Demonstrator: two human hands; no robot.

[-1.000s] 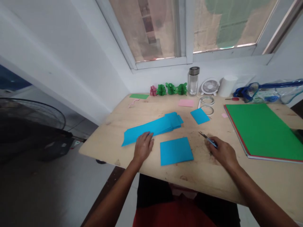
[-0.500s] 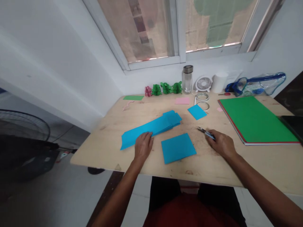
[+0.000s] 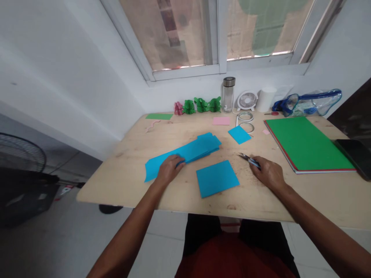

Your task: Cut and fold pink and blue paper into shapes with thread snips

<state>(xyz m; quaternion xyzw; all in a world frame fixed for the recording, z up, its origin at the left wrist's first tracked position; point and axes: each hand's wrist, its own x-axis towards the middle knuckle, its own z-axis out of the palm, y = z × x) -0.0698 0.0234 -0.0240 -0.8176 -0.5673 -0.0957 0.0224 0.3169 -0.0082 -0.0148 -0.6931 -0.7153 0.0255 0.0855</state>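
Observation:
My left hand rests on the lower edge of a long stack of blue paper strips, fingers on top and slightly parted; whether it pinches the paper cannot be made out. In my right hand is a pair of small scissors, their tips pointing up and left over the table. Between my hands lies a blue rectangle of paper. A smaller blue piece lies farther back, near two tape rolls.
Along the wall stand green and pink paper figures, a glass bottle, a small white fan and a clear pouch. Green sheets and a black phone lie at the right.
My left hand has slid slightly left along the blue strips, its fingers a little more spread. The camera view has shifted a little, showing more of the phone.

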